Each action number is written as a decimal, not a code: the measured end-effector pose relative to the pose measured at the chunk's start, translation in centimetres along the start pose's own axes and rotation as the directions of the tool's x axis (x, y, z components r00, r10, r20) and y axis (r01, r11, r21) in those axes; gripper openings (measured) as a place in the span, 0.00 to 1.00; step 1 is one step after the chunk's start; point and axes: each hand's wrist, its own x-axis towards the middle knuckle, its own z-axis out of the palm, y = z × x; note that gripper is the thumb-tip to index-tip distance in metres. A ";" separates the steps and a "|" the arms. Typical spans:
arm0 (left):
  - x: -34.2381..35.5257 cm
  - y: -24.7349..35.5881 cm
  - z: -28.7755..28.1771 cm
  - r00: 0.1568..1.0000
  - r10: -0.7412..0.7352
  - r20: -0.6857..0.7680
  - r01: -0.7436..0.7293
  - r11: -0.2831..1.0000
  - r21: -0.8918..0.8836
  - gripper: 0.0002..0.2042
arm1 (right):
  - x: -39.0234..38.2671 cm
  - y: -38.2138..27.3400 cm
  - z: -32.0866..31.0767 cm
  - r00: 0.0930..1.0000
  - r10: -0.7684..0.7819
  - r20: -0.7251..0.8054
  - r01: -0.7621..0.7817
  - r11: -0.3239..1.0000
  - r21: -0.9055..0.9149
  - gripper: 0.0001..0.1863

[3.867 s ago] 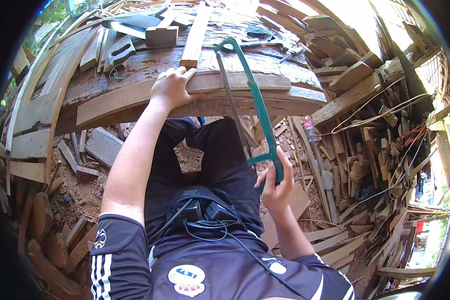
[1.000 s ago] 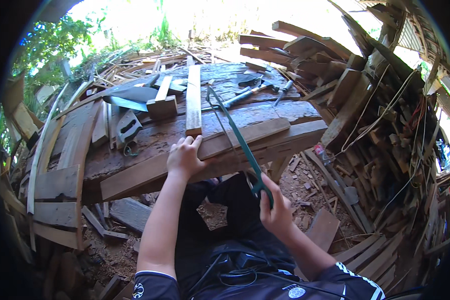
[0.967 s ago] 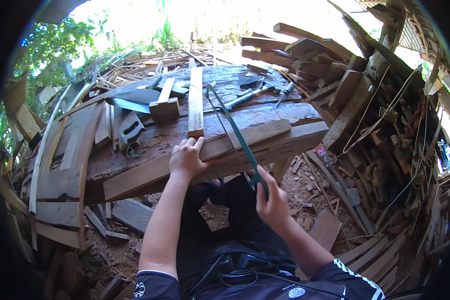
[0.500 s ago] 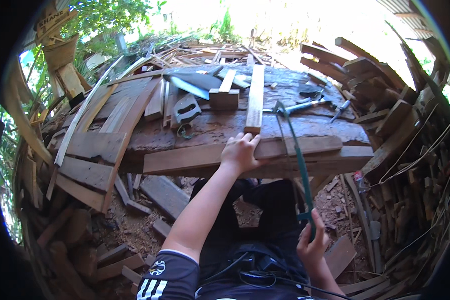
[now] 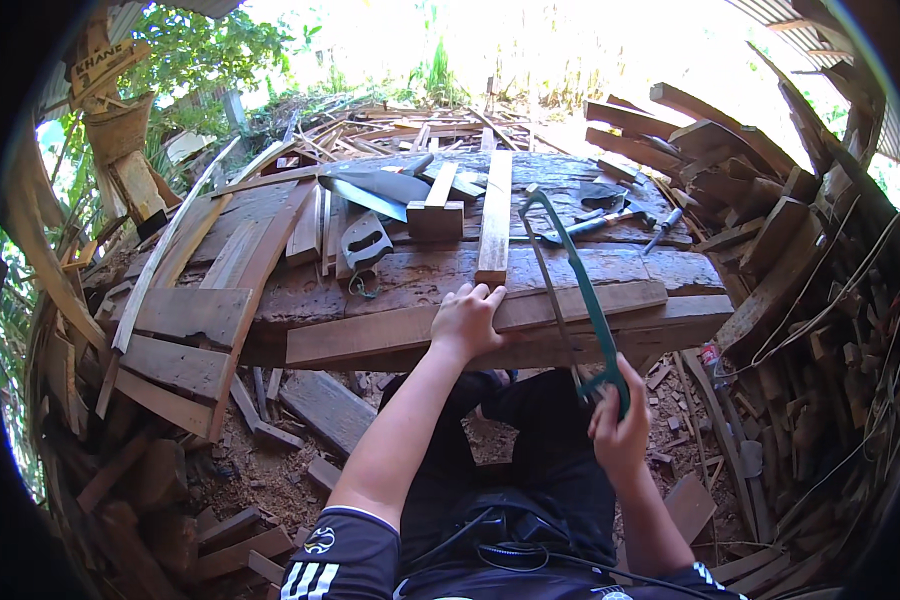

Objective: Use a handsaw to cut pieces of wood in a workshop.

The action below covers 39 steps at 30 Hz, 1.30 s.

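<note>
My left hand grips a long brown board along the front of the rough timber bench, fingertips near the end of a pale batten. My right hand holds the handle of a green bow saw, its blade slanting across the board to the right of my left hand. Behind them on the bench lie a handsaw, a wooden block, a hammer-like tool and a thin tool with a handle.
Nailed planks lean at the bench's left end. A tall pile of rough timber with loose cords rises at the right. Wood scraps cover the ground around my legs. Foliage and bright daylight show beyond the bench.
The view has tilted and swung, shifting the bench in frame. Over the last half second my right hand and the saw moved forward along the cut line; my left hand stays on the board.
</note>
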 end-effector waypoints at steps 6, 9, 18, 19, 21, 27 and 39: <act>0.7 0.4 -0.4 0.999 0.013 -0.049 -0.015 1.000 -0.026 0.43 | -2.9 -2.9 -1.5 0.963 -0.270 -0.006 0.260 0.934 -0.245 0.21; 0.1 -0.1 -0.3 0.999 0.008 -0.047 -0.008 1.000 -0.007 0.42 | 2.3 -1.1 2.6 0.942 -0.331 -0.057 0.312 0.925 -0.218 0.23; -0.3 -0.3 0.4 1.000 -0.003 0.014 0.003 1.000 0.020 0.39 | 0.8 -2.6 1.6 0.952 -0.303 0.051 0.306 0.926 -0.223 0.25; -0.1 -0.1 0.5 1.000 0.017 -0.005 -0.017 1.000 0.016 0.38 | -1.2 -2.9 0.1 0.938 -0.343 0.050 0.345 0.907 -0.243 0.25; 0.6 0.8 -0.1 0.999 0.024 -0.042 -0.024 1.000 0.001 0.37 | -4.2 -3.0 -2.2 0.946 -0.315 0.071 0.322 0.906 -0.276 0.24; 0.0 -0.2 -0.2 0.998 0.015 -0.068 -0.017 0.999 -0.028 0.33 | 2.3 -1.4 2.4 0.953 -0.301 -0.038 0.288 0.937 -0.200 0.23; 0.6 0.6 0.0 0.999 0.028 -0.028 -0.028 0.999 0.025 0.39 | -4.0 -2.2 -2.0 0.986 -0.165 0.015 0.165 0.971 -0.176 0.23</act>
